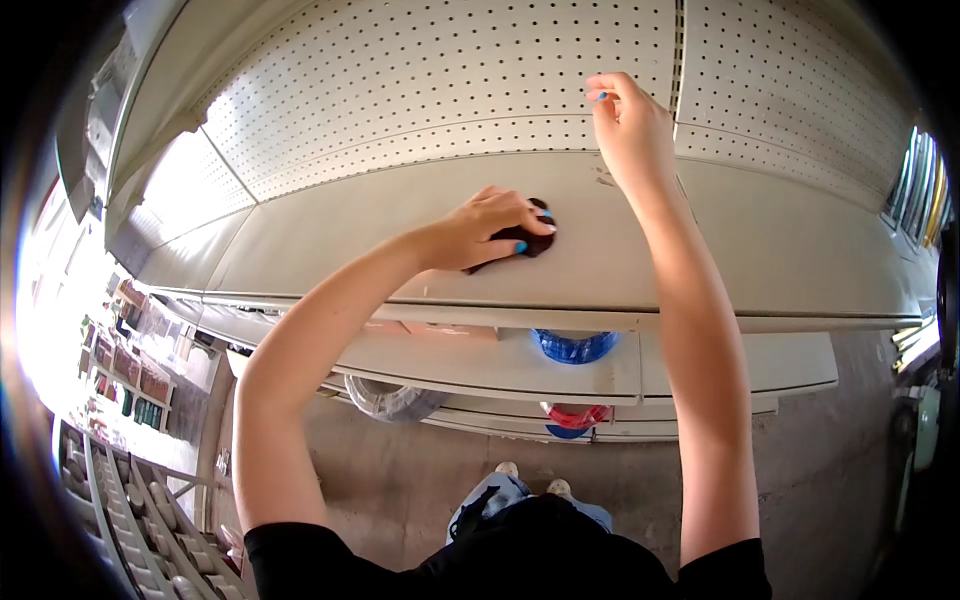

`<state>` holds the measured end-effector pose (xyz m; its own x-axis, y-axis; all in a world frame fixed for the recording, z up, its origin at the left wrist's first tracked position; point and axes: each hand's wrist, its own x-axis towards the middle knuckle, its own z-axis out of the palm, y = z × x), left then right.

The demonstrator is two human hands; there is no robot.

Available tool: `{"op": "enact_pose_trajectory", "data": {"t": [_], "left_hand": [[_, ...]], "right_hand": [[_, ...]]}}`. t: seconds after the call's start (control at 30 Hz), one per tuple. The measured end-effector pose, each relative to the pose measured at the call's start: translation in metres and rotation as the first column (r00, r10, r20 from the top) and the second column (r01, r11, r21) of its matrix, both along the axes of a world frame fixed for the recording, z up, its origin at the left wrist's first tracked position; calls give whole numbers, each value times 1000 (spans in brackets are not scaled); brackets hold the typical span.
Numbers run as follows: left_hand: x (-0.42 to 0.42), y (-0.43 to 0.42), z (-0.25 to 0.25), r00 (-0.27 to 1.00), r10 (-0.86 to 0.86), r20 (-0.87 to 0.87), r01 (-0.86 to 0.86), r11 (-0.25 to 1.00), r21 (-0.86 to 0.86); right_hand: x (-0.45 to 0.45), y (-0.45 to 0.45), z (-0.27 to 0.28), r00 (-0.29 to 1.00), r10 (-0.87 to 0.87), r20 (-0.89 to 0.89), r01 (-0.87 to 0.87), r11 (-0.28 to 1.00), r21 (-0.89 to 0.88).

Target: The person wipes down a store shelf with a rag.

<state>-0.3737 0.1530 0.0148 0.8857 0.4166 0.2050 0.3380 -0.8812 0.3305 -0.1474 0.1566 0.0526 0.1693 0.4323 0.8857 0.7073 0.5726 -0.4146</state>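
My left hand presses a dark, bunched cloth onto the top of a pale metal shelf. Its fingers bend over the cloth, and part of the cloth is hidden under them. Raised above the shelf, close in front of the perforated back panel, is my right hand. The fingers of that hand are loosely curved, with a gap to the thumb, and nothing shows in them. Some dark marks lie on the shelf just left of my right wrist.
Lower shelves hold a blue coil, a red coil and a grey coil. The top shelf's front edge runs across, below my hands. Racks with goods stand at the left, and long rods at the right.
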Motion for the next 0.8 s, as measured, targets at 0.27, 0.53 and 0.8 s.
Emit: {"op": "enact_pose_trajectory", "data": {"t": [0.27, 0.53, 0.8], "left_hand": [[-124, -12, -3, 865, 496, 75, -499, 866, 30], [-68, -36, -9, 899, 421, 120, -435, 890, 137], [37, -118, -34, 874, 248, 418, -456, 717, 528]], "right_hand": [[-12, -14, 10, 966, 254, -35, -257, 960, -113], [-33, -66, 36, 933, 357, 56, -325, 897, -299], [-77, -91, 16, 952, 291, 94, -245, 909, -337]]}}
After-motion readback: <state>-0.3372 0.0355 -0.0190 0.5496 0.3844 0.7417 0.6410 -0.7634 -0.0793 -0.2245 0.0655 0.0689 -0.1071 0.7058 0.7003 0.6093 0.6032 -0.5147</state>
